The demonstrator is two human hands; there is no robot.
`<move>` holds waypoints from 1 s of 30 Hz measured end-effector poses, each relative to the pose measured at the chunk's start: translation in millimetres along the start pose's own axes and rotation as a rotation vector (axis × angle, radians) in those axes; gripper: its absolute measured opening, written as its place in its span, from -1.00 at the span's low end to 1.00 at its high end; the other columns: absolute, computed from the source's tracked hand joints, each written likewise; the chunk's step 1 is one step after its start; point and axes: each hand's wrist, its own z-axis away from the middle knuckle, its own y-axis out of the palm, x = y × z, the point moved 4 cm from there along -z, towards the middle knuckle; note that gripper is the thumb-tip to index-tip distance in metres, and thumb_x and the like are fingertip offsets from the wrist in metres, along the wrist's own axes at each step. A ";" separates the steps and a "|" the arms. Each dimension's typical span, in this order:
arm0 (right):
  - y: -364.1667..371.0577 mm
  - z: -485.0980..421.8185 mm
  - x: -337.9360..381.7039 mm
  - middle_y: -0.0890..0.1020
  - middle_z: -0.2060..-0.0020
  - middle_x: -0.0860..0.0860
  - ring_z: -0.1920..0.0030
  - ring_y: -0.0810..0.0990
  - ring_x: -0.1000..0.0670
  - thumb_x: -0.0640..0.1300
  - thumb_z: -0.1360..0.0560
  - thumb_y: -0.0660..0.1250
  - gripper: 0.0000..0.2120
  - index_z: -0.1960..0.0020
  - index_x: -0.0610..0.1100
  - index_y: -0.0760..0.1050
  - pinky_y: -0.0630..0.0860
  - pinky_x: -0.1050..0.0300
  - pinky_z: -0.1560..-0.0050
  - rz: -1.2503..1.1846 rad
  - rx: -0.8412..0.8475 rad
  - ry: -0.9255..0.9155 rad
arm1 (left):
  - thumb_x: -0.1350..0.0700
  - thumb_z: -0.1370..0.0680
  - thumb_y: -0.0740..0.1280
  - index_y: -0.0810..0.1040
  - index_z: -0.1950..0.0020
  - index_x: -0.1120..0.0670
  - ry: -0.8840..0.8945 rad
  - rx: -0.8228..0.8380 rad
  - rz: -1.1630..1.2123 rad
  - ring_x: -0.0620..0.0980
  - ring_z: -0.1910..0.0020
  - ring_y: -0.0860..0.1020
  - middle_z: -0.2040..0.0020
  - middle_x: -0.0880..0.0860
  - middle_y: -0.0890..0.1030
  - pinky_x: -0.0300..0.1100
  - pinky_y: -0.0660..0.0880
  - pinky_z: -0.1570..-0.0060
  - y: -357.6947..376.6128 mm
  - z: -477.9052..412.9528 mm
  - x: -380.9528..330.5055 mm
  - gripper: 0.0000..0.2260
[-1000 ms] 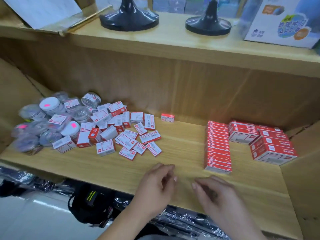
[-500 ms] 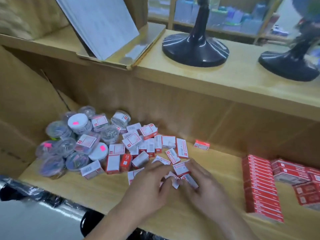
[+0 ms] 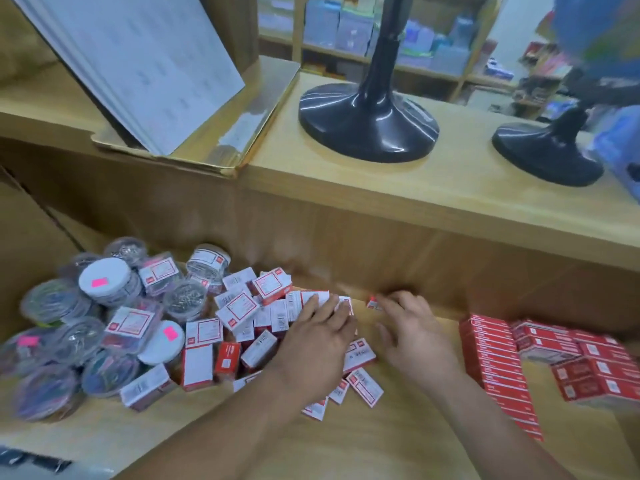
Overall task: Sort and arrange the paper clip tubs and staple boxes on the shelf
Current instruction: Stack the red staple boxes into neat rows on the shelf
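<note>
A jumble of small red-and-white staple boxes (image 3: 239,310) lies at the middle left of the wooden shelf (image 3: 388,445). Clear round paper clip tubs (image 3: 107,282), some with pink stickers, are heaped at the far left. My left hand (image 3: 318,344) rests flat on the right edge of the jumble, fingers straight over the boxes. My right hand (image 3: 412,334) reaches toward the back wall, and its fingertips touch a lone small red box (image 3: 372,303). Neat rows of red staple boxes (image 3: 495,368) stand at the right.
Above, an upper shelf carries two black round stand bases (image 3: 367,123) (image 3: 547,154) and a gold tray with leaning white sheets (image 3: 138,64). Larger red boxes (image 3: 595,372) sit at the far right. A wooden side wall (image 3: 24,244) closes the left.
Both hands moved from the shelf's front edge back into the loose boxes. The left now lies on the pile and the right has reached the lone box at the back.
</note>
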 end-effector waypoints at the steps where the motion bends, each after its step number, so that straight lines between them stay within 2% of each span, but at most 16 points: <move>1: 2.1 -0.2 -0.6 0.48 -0.05 0.07 -0.07 0.45 -0.05 -0.10 -0.41 0.44 -0.62 -0.23 0.03 0.56 0.55 0.08 0.03 0.038 -0.008 0.005 | 0.13 -0.43 0.26 0.52 -0.38 0.08 0.006 -0.005 0.009 0.14 -0.52 0.35 -0.45 0.08 0.48 0.20 0.17 -0.53 -2.5 4.9 -1.6 -0.51; 4: 10.5 -2.6 -6.9 0.47 0.04 0.03 -0.03 0.47 -0.09 -0.08 -0.42 0.49 -0.81 -0.03 -0.02 0.62 0.56 0.02 0.14 0.103 -0.050 0.030 | 0.16 -0.38 0.31 0.60 -0.23 -0.01 0.059 -0.058 0.062 0.06 -0.45 0.43 -0.33 -0.02 0.57 0.11 0.17 -0.54 -6.7 20.1 -5.0 -0.58; 8: 10.9 -2.7 -10.8 0.52 0.07 0.08 -0.04 0.51 -0.05 -0.01 -0.46 0.46 -0.83 -0.05 0.05 0.66 0.55 -0.02 0.04 -0.031 0.051 0.028 | 0.23 -0.37 0.29 0.62 -0.16 0.02 0.016 -0.167 0.181 0.07 -0.42 0.44 -0.24 -0.02 0.60 0.02 0.26 -0.50 -12.9 37.1 -4.0 -0.62; 10: 8.2 2.1 -7.3 0.55 0.12 0.13 0.00 0.55 0.01 0.04 -0.47 0.47 -0.83 -0.05 0.10 0.67 0.55 0.01 0.00 -0.157 0.129 0.030 | 0.28 -0.36 0.28 0.66 -0.10 0.08 -0.044 -0.259 0.228 0.07 -0.34 0.49 -0.18 0.02 0.64 -0.07 0.33 -0.44 -24.2 46.3 -1.6 -0.64; 13: 8.5 13.4 5.0 0.59 0.19 0.14 0.15 0.58 0.12 0.05 -0.49 0.45 -0.88 -0.01 0.09 0.67 0.55 0.05 0.08 -0.320 0.197 -0.019 | 0.31 -0.36 0.38 0.69 -0.03 0.09 -0.136 -0.345 0.284 0.04 -0.19 0.55 -0.09 0.02 0.67 -0.21 0.35 -0.36 -36.5 66.0 -1.0 -0.71; 15: 8.3 21.5 12.2 0.66 0.20 0.20 0.17 0.62 0.16 -0.03 -0.54 0.41 -0.91 -0.01 0.11 0.67 0.58 0.07 0.10 -0.439 0.244 -0.001 | 0.24 -0.45 0.42 0.68 -0.06 0.05 -0.183 -0.360 0.313 0.02 -0.16 0.55 -0.08 -0.01 0.66 -0.25 0.38 -0.31 -33.2 80.4 -5.1 -0.78; 18: 8.6 34.6 20.4 0.70 0.11 0.25 0.15 0.68 0.15 -0.16 -0.56 0.35 -0.69 -0.04 0.30 0.59 0.62 0.01 0.07 -0.638 0.335 0.007 | 0.11 -0.55 0.33 0.66 -0.14 0.00 -0.170 -0.265 0.334 -0.01 -0.17 0.53 -0.10 -0.05 0.62 -0.17 0.45 -0.26 -28.9 88.2 -12.3 -0.80; 20: 7.6 41.8 19.5 0.67 0.03 0.21 0.08 0.68 0.10 -0.15 -0.51 0.44 -0.66 -0.12 0.28 0.57 0.63 -0.01 0.03 -0.689 0.284 0.000 | 0.10 -0.57 0.27 0.65 -0.07 0.02 -0.130 -0.181 0.252 0.01 -0.08 0.53 -0.03 -0.05 0.61 -0.11 0.49 -0.13 -32.0 79.4 -13.7 -0.83; 23: 7.5 52.9 19.5 0.54 0.01 0.25 0.03 0.62 0.14 -0.01 -0.32 0.61 -0.63 -0.05 0.16 0.57 0.56 0.19 0.00 -0.579 0.202 -0.038 | 0.02 -0.58 0.27 0.60 0.06 0.04 -0.217 -0.147 0.120 0.07 0.03 0.56 0.10 0.02 0.60 -0.06 0.54 0.11 -42.3 54.0 -9.0 -0.84; 25: 10.5 57.6 22.1 0.52 0.05 0.25 0.03 0.58 0.19 0.05 -0.23 0.64 -0.63 0.03 0.14 0.58 0.51 0.24 0.01 -0.515 0.219 -0.025 | -0.14 -0.60 0.23 0.57 -0.07 0.06 -0.372 -0.058 0.072 0.11 -0.06 0.57 -0.02 0.06 0.61 -0.05 0.51 0.11 -41.8 34.3 -8.3 -0.70; 28: 13.2 58.4 23.8 0.51 0.10 0.21 0.11 0.54 0.22 0.10 -0.26 0.61 -0.72 0.06 0.13 0.66 0.42 0.33 0.09 -0.420 0.208 -0.040 | -0.28 -0.53 0.29 0.51 -0.19 0.06 -0.504 0.022 0.085 0.13 -0.13 0.57 -0.13 0.09 0.60 -0.06 0.50 0.07 -32.6 14.5 -12.8 -0.54; 30: 10.3 58.7 23.7 0.55 0.12 0.16 0.15 0.55 0.19 0.14 -0.35 0.50 -0.80 0.06 0.13 0.67 0.41 0.35 0.12 -0.362 0.190 -0.074 | -0.25 -0.49 0.36 0.52 -0.18 0.02 -0.543 0.017 0.149 0.13 -0.15 0.57 -0.13 0.07 0.60 -0.06 0.50 0.06 -29.2 10.7 -12.9 -0.58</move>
